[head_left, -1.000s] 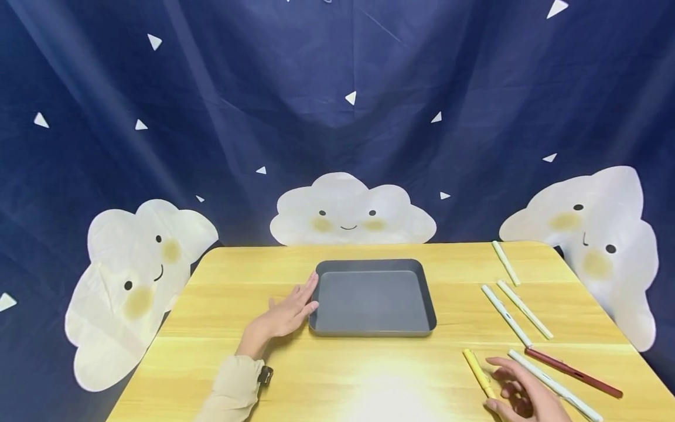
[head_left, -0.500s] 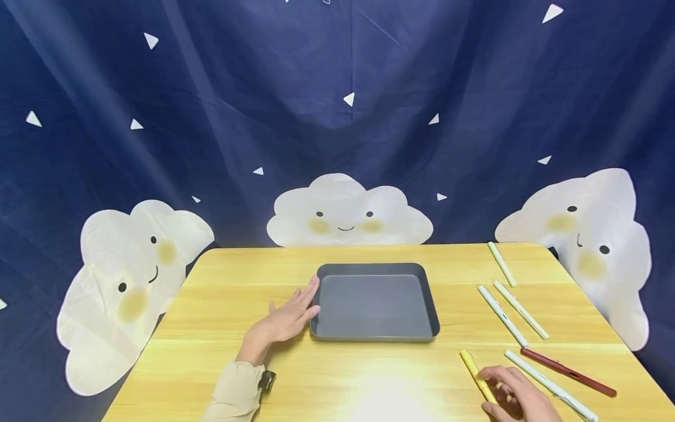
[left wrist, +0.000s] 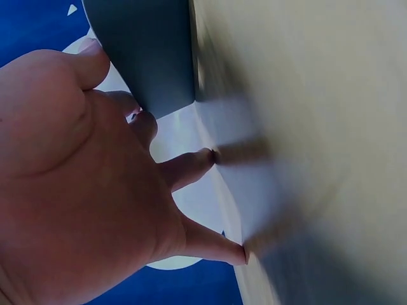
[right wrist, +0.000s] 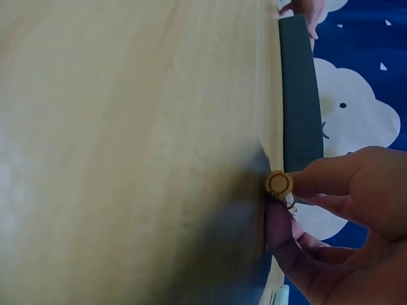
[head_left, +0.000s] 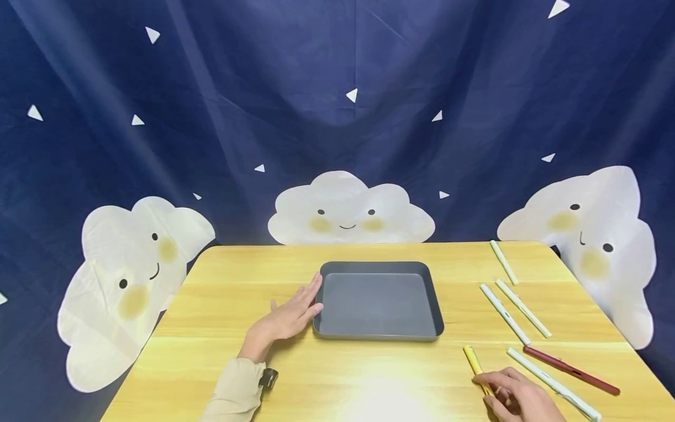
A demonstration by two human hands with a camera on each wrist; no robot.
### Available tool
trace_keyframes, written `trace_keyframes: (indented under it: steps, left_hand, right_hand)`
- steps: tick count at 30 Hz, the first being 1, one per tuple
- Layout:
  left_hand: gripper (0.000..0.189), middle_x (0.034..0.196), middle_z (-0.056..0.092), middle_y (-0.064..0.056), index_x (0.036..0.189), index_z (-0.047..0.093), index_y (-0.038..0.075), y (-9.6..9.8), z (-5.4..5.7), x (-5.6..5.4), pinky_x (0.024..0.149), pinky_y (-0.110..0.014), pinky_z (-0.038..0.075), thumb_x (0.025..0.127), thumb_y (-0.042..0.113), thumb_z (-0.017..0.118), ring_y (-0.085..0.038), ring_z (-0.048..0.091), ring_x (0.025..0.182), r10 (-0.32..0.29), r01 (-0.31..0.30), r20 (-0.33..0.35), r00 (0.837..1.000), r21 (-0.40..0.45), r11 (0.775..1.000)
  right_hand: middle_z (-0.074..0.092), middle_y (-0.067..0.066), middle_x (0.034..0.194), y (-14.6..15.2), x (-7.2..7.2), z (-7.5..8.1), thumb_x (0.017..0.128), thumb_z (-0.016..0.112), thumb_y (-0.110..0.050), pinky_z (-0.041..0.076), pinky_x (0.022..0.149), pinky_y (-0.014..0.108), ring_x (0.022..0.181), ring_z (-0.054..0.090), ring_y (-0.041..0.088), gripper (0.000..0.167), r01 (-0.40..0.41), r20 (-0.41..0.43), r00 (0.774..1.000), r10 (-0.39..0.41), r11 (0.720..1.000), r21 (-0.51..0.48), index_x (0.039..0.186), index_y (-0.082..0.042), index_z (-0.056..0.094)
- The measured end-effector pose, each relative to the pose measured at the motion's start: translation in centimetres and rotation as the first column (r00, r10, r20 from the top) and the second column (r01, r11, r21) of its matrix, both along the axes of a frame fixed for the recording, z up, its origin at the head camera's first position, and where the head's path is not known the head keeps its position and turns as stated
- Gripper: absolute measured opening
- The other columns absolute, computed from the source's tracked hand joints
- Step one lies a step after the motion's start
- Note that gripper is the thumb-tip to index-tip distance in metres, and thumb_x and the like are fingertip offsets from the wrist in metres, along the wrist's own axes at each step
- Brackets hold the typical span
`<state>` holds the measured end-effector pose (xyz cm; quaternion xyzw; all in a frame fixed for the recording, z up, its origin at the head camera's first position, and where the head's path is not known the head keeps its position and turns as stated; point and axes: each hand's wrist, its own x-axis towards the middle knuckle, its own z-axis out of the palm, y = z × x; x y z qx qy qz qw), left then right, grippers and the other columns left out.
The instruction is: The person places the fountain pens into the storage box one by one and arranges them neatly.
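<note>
Navy curtain printed with clouds, behind a wooden table. Pinched between thumb and fingers of the right hand: a yellow pen, far end jutting forward past the fingertips; impossible to tell whether touching the table. Probably best to press evenly from both sides against rolling, clear of the white pen just to the right. Farther left, at the near-left side of a gray tray: the left hand, fingers extended.
</note>
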<state>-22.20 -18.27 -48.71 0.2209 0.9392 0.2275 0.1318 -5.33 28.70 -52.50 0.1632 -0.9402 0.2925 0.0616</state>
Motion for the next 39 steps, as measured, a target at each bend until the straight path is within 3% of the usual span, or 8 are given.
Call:
trace_keyframes:
  steps: [3, 9, 14, 21, 24, 31, 39]
  left_hand:
    - [0.067, 0.171, -0.002, 0.008, 0.167, 0.001, 0.024, 0.0, -0.1, 0.0, 0.099, -0.09, 0.002, 0.112, 0.046, 0.034, -0.036, 0.014, 0.155, 0.0, 0.0, 0.005, 1.0, -0.003, 1.0]
    - [0.067, 0.172, 0.001, 0.007, 0.167, 0.003, 0.023, 0.1, 0.1, 0.1, 0.098, -0.091, 0.002, 0.112, 0.044, 0.036, -0.038, 0.017, 0.155, 0.01, -0.01, 0.008, 1.0, 0.008, 1.0]
    - [0.067, 0.171, 0.0, 0.007, 0.166, 0.002, 0.024, 0.0, 0.3, 0.1, 0.099, -0.09, 0.0, 0.112, 0.044, 0.035, -0.037, 0.014, 0.155, 0.011, -0.011, 0.015, 1.0, 0.018, 1.0]
    - [0.067, 0.171, 0.0, 0.006, 0.166, 0.002, 0.024, -0.1, 0.2, 0.0, 0.099, -0.09, -0.001, 0.112, 0.044, 0.036, -0.038, 0.014, 0.155, 0.003, -0.003, 0.009, 1.0, 0.034, 0.999]
    - [0.067, 0.171, -0.001, 0.007, 0.166, 0.001, 0.024, 0.0, 0.2, -0.1, 0.099, -0.09, -0.001, 0.112, 0.045, 0.035, -0.038, 0.014, 0.155, 0.001, -0.002, 0.011, 1.0, 0.029, 1.0]
    - [0.067, 0.171, -0.001, 0.008, 0.167, 0.002, 0.024, -0.1, 0.1, 0.0, 0.099, -0.09, 0.0, 0.112, 0.045, 0.035, -0.037, 0.013, 0.155, -0.001, 0.0, 0.015, 1.0, 0.037, 0.999]
    - [0.067, 0.171, -0.001, 0.008, 0.167, 0.002, 0.023, -0.1, 0.2, 0.0, 0.099, -0.09, 0.0, 0.112, 0.044, 0.035, -0.036, 0.012, 0.156, -0.007, 0.007, 0.007, 1.0, 0.029, 1.0]
  right_hand:
    - [0.053, -0.024, 0.087, 0.5, -0.2, 0.1, 0.088, 0.077, -0.008, 0.035, 0.053, 0.021, 0.067, 0.04, -0.008, 0.024, -0.056, 0.039, 0.998, 0.058, 0.998, -0.04, 0.112, -0.012, 0.076]
    - [0.065, -0.017, 0.093, 1.0, -0.5, 0.1, 0.09, 0.071, 0.002, 0.046, 0.056, 0.02, 0.075, 0.051, -0.008, 0.031, -0.126, 0.028, 0.991, 0.13, 0.984, -0.127, 0.115, -0.015, 0.077]
    - [0.069, -0.011, 0.099, 0.8, -0.5, 0.4, 0.094, 0.068, 0.002, 0.051, 0.058, 0.021, 0.081, 0.057, -0.006, 0.028, -0.081, 0.066, 0.993, 0.094, 0.981, -0.176, 0.114, -0.016, 0.079]
    - [0.072, -0.007, 0.104, 0.5, -0.6, 1.3, 0.101, 0.063, -0.005, 0.054, 0.063, 0.023, 0.089, 0.062, -0.002, 0.022, 0.019, 0.173, 0.984, 0.033, 0.956, -0.293, 0.118, -0.009, 0.077]
    - [0.074, -0.004, 0.106, 0.5, -0.8, 1.5, 0.099, 0.066, -0.001, 0.056, 0.067, 0.022, 0.092, 0.065, 0.0, 0.022, 0.02, 0.152, 0.988, 0.033, 0.942, -0.336, 0.117, -0.005, 0.076]
    - [0.074, 0.001, 0.109, 0.1, -1.3, 2.1, 0.095, 0.072, -0.004, 0.057, 0.077, 0.017, 0.101, 0.066, -0.003, 0.025, 0.058, 0.233, 0.972, 0.04, 0.915, -0.399, 0.119, 0.002, 0.073]
    - [0.074, -0.005, 0.112, -0.9, -1.7, 2.7, 0.093, 0.072, 0.004, 0.06, 0.072, 0.023, 0.098, 0.069, 0.0, 0.026, 0.101, 0.179, 0.984, -0.022, 0.888, -0.448, 0.118, 0.007, 0.071]
